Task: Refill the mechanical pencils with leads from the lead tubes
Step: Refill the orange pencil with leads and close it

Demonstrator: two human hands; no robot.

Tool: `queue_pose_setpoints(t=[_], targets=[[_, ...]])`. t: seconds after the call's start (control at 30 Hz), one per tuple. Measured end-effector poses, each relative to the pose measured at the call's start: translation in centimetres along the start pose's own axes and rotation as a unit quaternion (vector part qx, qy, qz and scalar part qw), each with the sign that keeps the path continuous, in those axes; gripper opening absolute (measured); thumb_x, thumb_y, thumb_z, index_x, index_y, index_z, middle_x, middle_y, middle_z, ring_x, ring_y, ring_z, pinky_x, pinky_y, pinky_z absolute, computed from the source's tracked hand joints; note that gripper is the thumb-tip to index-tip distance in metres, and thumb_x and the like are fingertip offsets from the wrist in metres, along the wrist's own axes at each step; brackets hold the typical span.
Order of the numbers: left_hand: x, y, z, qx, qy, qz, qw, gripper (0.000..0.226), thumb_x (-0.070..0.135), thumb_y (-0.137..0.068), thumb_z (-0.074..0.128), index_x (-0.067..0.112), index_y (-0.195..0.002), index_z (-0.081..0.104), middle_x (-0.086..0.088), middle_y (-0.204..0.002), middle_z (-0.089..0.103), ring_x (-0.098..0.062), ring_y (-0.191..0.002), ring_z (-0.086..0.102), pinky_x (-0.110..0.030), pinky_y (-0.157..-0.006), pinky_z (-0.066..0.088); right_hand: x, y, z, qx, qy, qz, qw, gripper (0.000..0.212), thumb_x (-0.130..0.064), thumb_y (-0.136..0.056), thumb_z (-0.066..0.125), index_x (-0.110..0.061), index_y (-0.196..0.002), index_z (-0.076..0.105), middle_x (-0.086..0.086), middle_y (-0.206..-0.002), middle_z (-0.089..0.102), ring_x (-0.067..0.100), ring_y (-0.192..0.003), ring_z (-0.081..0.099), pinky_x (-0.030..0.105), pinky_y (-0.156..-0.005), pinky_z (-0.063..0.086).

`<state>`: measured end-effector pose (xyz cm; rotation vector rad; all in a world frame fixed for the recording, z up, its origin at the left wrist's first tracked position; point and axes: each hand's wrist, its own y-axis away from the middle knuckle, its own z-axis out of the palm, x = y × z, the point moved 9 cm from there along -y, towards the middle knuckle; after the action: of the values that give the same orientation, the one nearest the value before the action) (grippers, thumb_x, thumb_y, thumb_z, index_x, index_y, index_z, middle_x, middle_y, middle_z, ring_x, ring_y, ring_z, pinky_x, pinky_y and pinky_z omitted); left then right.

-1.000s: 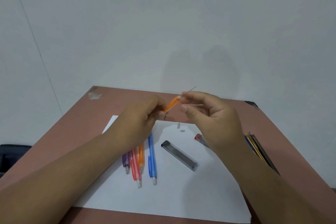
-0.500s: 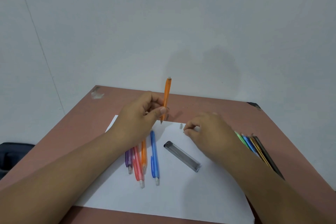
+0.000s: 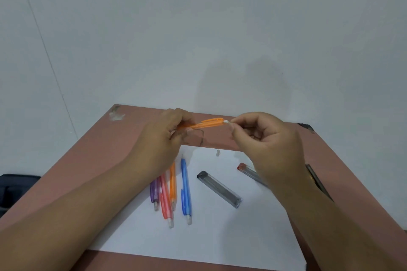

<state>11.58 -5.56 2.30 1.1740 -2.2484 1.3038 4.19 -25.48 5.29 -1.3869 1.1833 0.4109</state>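
My left hand [image 3: 164, 138] grips an orange mechanical pencil [image 3: 203, 124] near its tip and holds it almost level above the table's far edge. My right hand [image 3: 267, 143] pinches a small white eraser cap [image 3: 226, 121] at the pencil's back end. On the white paper [image 3: 220, 237] lie a purple pencil [image 3: 154, 192], a red pencil [image 3: 166, 203], a second orange pencil [image 3: 172, 186] and a blue pencil [image 3: 186, 191]. A grey lead tube [image 3: 219, 189] lies to their right. A red-capped lead tube [image 3: 248, 171] is partly hidden by my right hand.
Another small white eraser cap [image 3: 218, 153] sits on the paper's far edge. A dark pencil [image 3: 317, 180] shows beside my right wrist near the brown table's [image 3: 88, 152] right edge. A dark bag [image 3: 15, 191] sits off the table at the left. A white wall rises behind.
The orange pencil was upright half a second ago and now lies almost level. My right hand rose from the paper with an eraser cap and brought it to the pencil's back end.
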Motion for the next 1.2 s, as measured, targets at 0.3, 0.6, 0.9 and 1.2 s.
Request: queue_pose_setpoints(t=[0.3,0.6,0.9,1.2], targets=[[-0.1,-0.1,0.0,0.002,-0.011,0.014,1.0,0.037,0.004,-0.092,0.064,0.04,-0.096,0.059,0.013,-0.094,0.062,-0.006,-0.092,0.055,-0.013,-0.075,0.042,0.1,-0.2,0.3,0.003,-0.001,-0.033,0.999,0.016,-0.008,-0.088,0.076,-0.024,-0.085,0.077,-0.007,-0.081,0.073,0.011,-0.073,0.067,0.023,-0.056,0.055],[0.1,-0.1,0.2,0.0,-0.011,0.022,1.0,0.031,0.006,-0.093,0.065,0.037,-0.096,0.059,0.012,-0.094,0.062,-0.007,-0.091,0.055,-0.022,-0.075,0.046,0.2,-0.3,0.0,0.013,-0.002,-0.031,0.999,0.018,-0.008,-0.087,0.076,-0.026,-0.083,0.076,-0.006,-0.08,0.072,0.015,-0.073,0.068,0.031,-0.051,0.057],[-0.2,-0.1,0.2,-0.003,-0.006,0.018,1.0,0.031,0.008,-0.093,0.066,0.039,-0.095,0.059,0.014,-0.094,0.061,-0.007,-0.092,0.055,-0.02,-0.077,0.045,-0.4,-0.3,0.0,0.009,0.021,-0.062,0.998,0.02,-0.006,-0.086,0.076,-0.026,-0.084,0.076,-0.004,-0.08,0.072,0.015,-0.072,0.068,0.028,-0.054,0.056],[-0.1,-0.1,-0.3,0.009,-0.026,0.023,0.999,0.036,0.003,-0.095,0.061,0.038,-0.1,0.06,0.014,-0.099,0.06,-0.001,-0.098,0.054,-0.012,-0.081,0.042,0.6,-0.6,0.3,-0.042,0.049,0.011,0.998,0.018,-0.012,-0.087,0.075,-0.028,-0.078,0.077,-0.005,-0.073,0.069,0.01,-0.068,0.062,0.018,-0.05,0.051]])
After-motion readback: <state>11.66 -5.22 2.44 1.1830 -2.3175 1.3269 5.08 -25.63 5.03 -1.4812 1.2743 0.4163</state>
